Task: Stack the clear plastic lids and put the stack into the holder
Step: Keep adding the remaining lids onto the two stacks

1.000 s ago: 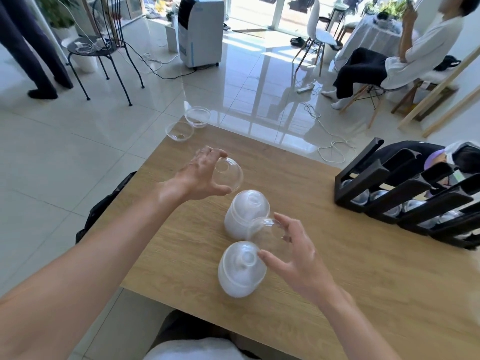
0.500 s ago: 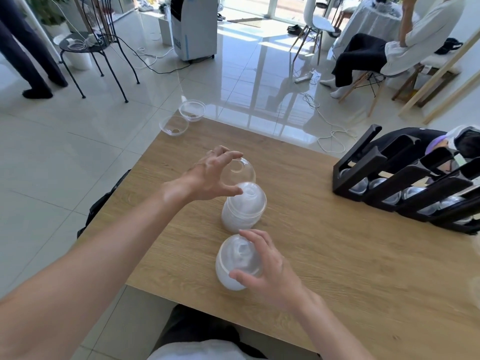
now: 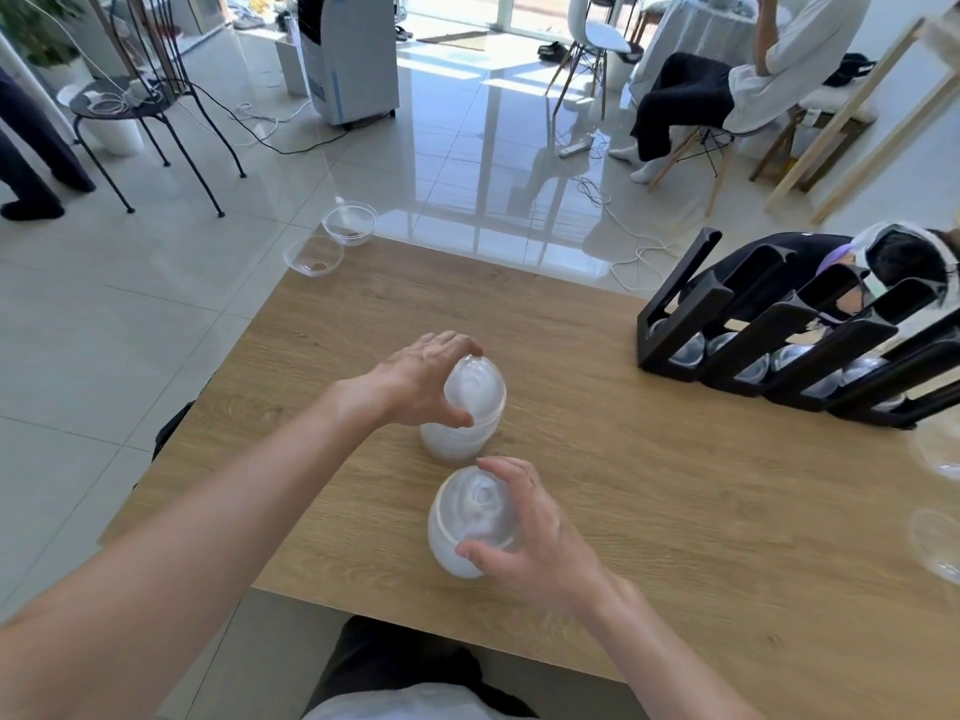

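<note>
Progress: mid-stacking | left hand [image 3: 421, 379] grip grasps far stack [image 3: 464, 415] | right hand [image 3: 524, 532] grip grasps near stack [image 3: 467, 522], mid-worktop [image 3: 675, 511] | two loose lids [image 3: 332, 241] far-left | we judge holder [image 3: 779, 350] right, partly filled, awaits both stacks.

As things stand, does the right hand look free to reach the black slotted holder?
Probably not yet. The right hand grips the near stack of clear domed plastic lids. The bare wooden table toward the black slotted holder lies unobstructed, so it may reach once it lets go or carries the stack.
</note>
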### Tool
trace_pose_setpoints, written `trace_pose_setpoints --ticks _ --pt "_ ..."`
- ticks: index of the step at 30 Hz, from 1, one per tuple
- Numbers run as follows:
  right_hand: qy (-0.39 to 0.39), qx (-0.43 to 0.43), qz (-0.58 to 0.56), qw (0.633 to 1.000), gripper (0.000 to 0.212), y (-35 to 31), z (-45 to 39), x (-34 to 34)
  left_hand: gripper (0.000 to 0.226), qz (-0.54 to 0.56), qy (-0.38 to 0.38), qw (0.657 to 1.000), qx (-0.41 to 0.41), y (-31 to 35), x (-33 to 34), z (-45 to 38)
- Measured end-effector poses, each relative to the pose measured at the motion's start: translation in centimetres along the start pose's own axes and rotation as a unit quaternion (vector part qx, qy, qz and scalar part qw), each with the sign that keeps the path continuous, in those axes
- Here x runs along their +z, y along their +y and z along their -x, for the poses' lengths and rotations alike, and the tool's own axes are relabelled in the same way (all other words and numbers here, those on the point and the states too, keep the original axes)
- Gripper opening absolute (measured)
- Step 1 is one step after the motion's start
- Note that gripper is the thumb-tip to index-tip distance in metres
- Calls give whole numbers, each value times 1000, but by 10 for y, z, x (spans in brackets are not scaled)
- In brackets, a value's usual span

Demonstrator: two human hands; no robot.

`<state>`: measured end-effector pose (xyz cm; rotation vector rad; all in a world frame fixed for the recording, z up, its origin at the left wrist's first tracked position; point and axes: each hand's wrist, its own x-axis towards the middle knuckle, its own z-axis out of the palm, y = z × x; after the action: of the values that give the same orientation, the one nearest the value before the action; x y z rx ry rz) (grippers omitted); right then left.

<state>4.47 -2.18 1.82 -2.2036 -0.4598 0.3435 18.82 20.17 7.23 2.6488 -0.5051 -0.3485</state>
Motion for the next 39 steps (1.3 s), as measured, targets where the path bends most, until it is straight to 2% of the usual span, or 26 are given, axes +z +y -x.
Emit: trace_pose_setpoints --ticks 4,10,13,20,25,28,30,33,36,39 --pt "47 30 -13 998 82 17 -1 -19 90 0 5 1000 -9 -5 4 4" --pt "122 92 -31 988 96 37 -24 -52 91 -10 10 1000 -13 -3 9 4" --pt "152 103 -26 983 96 42 -41 -62 92 -16 2 1000 -18 -2 8 5" --pt "155 107 -25 982 94 43 -56 -67 94 -36 -14 999 -28 4 8 6" --pt "154 108 -46 981 109 41 -52 -69 96 -62 -32 997 -22 5 3 4" --pt "162 100 -53 980 113 36 -54 -80 106 -92 -44 995 -14 5 -1 4" --pt "159 86 -40 983 107 31 -59 -92 116 -79 -56 995 -19 3 -5 3" --pt "137 56 14 989 90 18 -71 -107 119 -69 -49 996 -8 -2 -17 3" --pt "122 23 61 990 66 4 -91 -115 115 -41 -32 999 -13 -13 -34 3" --pt "109 10 85 990 50 -8 -122 -114 97 -12 26 999 -25 -37 -51 3"
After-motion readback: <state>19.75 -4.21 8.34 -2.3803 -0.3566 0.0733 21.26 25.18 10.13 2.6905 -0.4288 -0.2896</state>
